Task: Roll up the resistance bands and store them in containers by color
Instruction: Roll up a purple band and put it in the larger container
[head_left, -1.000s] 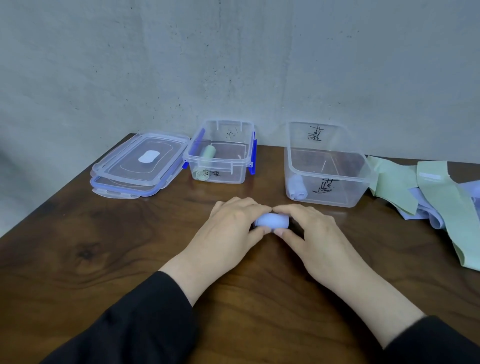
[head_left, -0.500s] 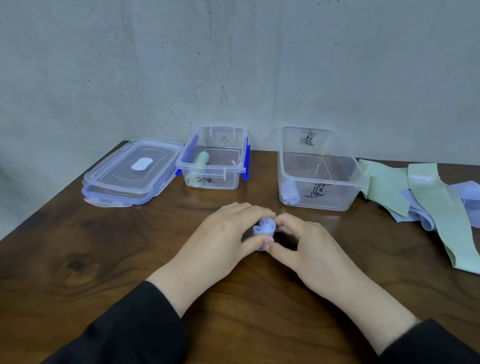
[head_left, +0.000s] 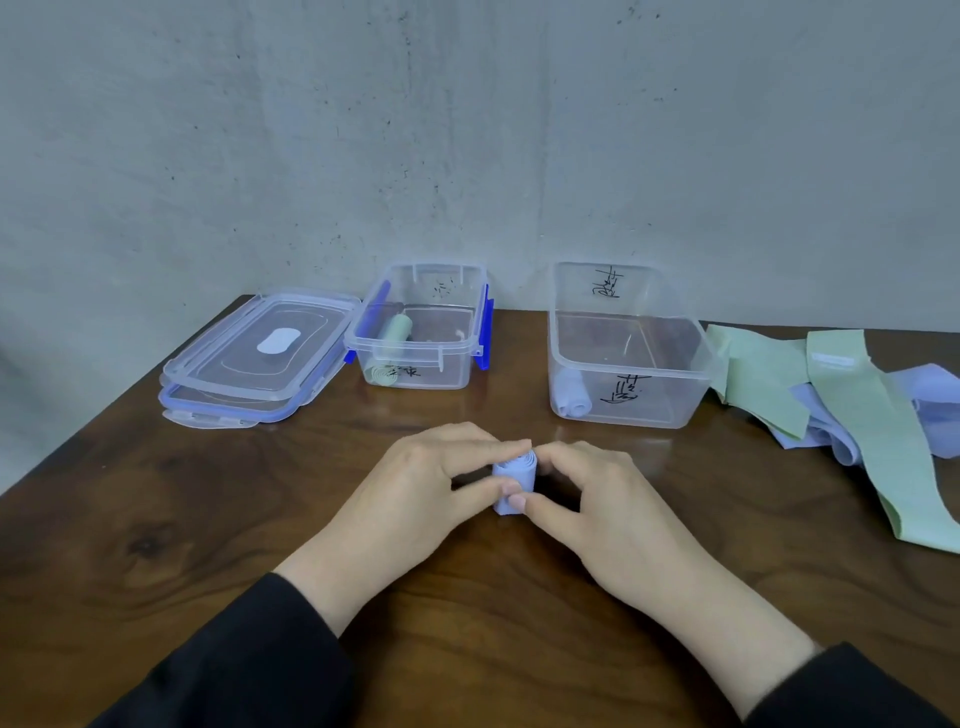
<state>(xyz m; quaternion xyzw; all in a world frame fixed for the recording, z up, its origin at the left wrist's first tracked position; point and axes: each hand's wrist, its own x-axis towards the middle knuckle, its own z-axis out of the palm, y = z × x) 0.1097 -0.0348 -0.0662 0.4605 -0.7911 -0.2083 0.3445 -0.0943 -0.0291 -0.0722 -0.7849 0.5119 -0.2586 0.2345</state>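
While we look down from the head cam, both hands meet at the table centre on a blue roll (head_left: 514, 480), a rolled-up band standing on end w/ its spiral facing up. Our left hand (head_left: 426, 493) pinches it from the left side, thumb low on the front and index finger over the top edge; our right hand (head_left: 597, 499) pinches from the right, thumb tip touching the roll's lower front, other fingers curled behind it. Black sleeves cover both forearms.

Beyond the hands, two clear containers sit near the wall. The left container (head_left: 421, 345), w/ blue clips, holds a green roll (head_left: 392, 332) lying along its left side. The right container (head_left: 628, 364), bigger, w/ black marker writing on front and back walls, holds a blue roll in its front-left corner (head_left: 571, 395). Nothing lies btwn our hands and either box.

Far left, two lids (head_left: 260, 353) are stacked just beside the smaller box. Far right, a loose heap of unrolled green bands (head_left: 857, 410) and blue bands (head_left: 935, 384) lies overlapped on the wooden table (head_left: 156, 519), touching the bigger box's right side; how many, we can't tell.
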